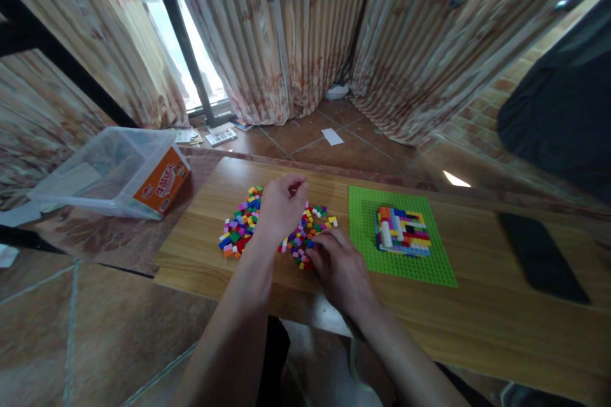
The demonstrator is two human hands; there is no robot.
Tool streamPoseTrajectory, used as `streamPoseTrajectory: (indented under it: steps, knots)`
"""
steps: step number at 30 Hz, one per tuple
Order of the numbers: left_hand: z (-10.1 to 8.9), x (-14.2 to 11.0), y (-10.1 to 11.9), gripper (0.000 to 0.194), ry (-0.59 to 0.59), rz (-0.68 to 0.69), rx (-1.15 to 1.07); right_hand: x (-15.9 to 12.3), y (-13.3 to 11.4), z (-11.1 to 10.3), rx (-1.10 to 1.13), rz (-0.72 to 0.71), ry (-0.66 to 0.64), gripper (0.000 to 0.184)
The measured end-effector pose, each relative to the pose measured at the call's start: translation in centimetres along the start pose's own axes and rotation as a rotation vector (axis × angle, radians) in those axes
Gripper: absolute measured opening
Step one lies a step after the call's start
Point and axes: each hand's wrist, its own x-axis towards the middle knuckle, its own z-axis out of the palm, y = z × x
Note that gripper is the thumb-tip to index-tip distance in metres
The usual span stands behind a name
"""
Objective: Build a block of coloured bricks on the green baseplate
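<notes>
A loose pile of small coloured toy bricks point(245, 216) lies on the wooden table. Over its middle is my left hand point(280, 206), with thumb and fingers curled together; whatever is in them, if anything, is hidden. My right hand point(342, 267) reaches down at the pile's right edge, its fingers bent and close together among the bricks. What those fingertips pinch is too small to make out. To the right lies a green baseplate point(365, 229), bearing a low block of stacked multicoloured bricks point(403, 231) with an uneven, gappy top.
A dark phone-like slab point(544, 257) lies on the right of the wooden table point(482, 311). Left of the table stands a clear plastic bin point(109, 165) with an orange label. Curtains point(305, 44) hang behind, and papers point(221, 135) are on the floor.
</notes>
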Motion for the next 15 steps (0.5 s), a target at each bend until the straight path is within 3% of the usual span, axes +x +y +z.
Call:
streamPoseTrajectory:
  steps: [8,15]
  knots:
    - [0.3,0.1,-0.2,0.020,-0.054,0.068,0.098,-0.3,0.6,-2.1,0.387,0.200,0.144,0.012]
    - [0.8,-0.5,0.8,0.020,-0.124,0.104,0.193,-1.3,2.2,-5.4,0.305,0.154,0.286,0.017]
